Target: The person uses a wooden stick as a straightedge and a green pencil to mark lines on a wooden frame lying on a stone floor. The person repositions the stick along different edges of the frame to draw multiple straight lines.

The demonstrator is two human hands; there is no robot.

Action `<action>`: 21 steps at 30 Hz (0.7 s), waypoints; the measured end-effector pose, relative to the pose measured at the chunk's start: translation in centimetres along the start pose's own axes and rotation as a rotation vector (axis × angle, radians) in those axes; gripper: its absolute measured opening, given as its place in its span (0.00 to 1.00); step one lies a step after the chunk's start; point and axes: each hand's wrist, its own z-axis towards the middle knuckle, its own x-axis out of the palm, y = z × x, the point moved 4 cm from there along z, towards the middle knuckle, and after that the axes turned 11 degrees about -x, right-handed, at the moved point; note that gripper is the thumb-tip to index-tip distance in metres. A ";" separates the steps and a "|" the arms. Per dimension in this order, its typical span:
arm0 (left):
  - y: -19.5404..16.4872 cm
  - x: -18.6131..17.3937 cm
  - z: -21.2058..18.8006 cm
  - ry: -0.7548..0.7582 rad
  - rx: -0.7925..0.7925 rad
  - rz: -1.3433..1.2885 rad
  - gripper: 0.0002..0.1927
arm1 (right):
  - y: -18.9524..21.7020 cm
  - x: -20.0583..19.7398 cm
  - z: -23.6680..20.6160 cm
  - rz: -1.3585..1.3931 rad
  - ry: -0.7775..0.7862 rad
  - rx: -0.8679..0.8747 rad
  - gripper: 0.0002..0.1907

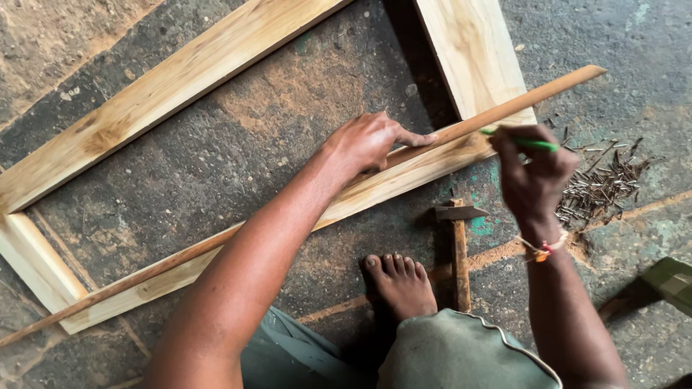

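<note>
I'm looking down on a pale wooden frame [216,65] lying flat on the rough stone floor [238,151], its corners already joined as far as I can see. A long thin strip of darker wood [497,113] lies along the near rail [404,176] of the frame, running past the corner at the upper right. My left hand [367,140] is pressed down on that strip, fingers together and the forefinger stretched out along it, holding it in place. My right hand [533,173] is closed around a green pencil [522,142], its tip at the strip near the frame's corner — I judge the marking is in hand, and I can't make out any finished line. The strip itself looks loose; I see no nail in it yet. A hammer [459,248] lies untouched beside my bare foot [400,284], and a heap of nails [602,187] sits just right of the pencil hand — so fixing appears to be left.
</note>
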 end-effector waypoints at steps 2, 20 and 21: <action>-0.3 0.1 -0.1 -0.030 0.011 -0.012 0.21 | -0.5 -1.0 0.1 -0.027 -0.024 -0.014 0.03; 2.6 2.3 -2.0 -0.393 0.019 -0.078 0.07 | -6.5 -1.7 1.1 -0.662 0.149 -0.171 0.10; 2.4 1.4 -1.7 -0.385 0.028 -0.065 0.07 | -6.8 -1.9 0.9 -0.683 0.131 -0.178 0.10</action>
